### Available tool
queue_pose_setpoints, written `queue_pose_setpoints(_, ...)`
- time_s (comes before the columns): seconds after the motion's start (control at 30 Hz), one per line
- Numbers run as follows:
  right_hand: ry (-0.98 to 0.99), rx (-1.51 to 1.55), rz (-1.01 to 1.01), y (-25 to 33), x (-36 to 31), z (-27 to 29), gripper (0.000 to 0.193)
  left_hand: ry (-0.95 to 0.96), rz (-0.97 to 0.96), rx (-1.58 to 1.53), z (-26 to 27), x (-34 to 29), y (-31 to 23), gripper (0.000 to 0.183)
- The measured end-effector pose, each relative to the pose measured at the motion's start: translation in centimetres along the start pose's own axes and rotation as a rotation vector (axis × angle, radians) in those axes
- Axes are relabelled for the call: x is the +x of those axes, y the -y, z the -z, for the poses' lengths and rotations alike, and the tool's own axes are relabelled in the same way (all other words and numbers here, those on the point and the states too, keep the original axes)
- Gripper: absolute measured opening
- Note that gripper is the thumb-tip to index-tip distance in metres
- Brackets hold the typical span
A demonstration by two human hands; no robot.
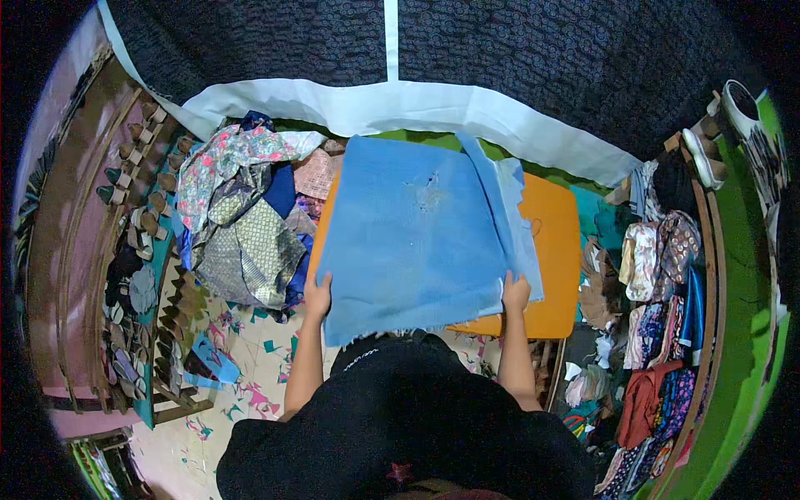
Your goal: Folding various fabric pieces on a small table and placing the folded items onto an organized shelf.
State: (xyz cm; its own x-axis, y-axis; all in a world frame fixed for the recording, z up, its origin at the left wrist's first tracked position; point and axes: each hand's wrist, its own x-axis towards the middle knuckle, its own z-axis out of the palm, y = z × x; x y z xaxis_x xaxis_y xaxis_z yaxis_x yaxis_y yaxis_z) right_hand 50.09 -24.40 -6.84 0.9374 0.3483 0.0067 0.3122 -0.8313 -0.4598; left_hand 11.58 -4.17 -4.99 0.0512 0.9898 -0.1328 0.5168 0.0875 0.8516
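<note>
- Gripping the blue cloth at its near edge, our left hand clenches one corner, our right hand the other.
- We see it spread across the orange table, overhanging its near edge.
- Patterned fabrics pile beside the table's left edge.

The orange tabletop carries a blue cloth spread flat across most of its surface; only the right-hand strip and the near right corner of the tabletop remain exposed. The near edge of the cloth overhangs the tabletop edge. A heap of patterned fabric pieces lies beside the left edge of the tabletop. The floor below carries scattered paper and fabric offcuts.
</note>
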Motion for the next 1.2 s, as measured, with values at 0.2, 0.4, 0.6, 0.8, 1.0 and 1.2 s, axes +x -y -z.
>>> queue_pose_setpoints(0.2,0.172,-0.053,-0.062,-1.6,-1.9,1.6,0.058,0.345,0.193,-0.119,2.1,-3.0,4.9,0.035)
queue_pose_setpoints(0.4,0.226,0.102,-0.202,-1.0,-6.9,4.3,0.056,0.449,0.217,-0.326,1.8,-4.0,7.6,0.045)
queue_pose_setpoints(0.6,0.083,-0.062,0.434,-0.5,-10.4,5.7,0.048,0.354,0.062,-0.2,2.5,-7.0,5.8,0.049)
queue_pose_setpoints(0.8,0.104,0.072,0.753,-4.1,-11.8,4.1,0.024,0.359,0.115,-0.219,3.2,-9.5,5.9,0.043)
queue_pose_setpoints(1.0,0.856,0.28,0.4,-9.1,-9.7,7.6,0.013,0.116,0.126,-0.034,3.6,-10.6,6.1,0.042)
queue_pose_setpoints(1.2,0.558,0.185,0.383,-8.7,-5.1,8.7,0.012,-0.349,0.164,0.474,-1.8,-11.3,2.0,0.058)
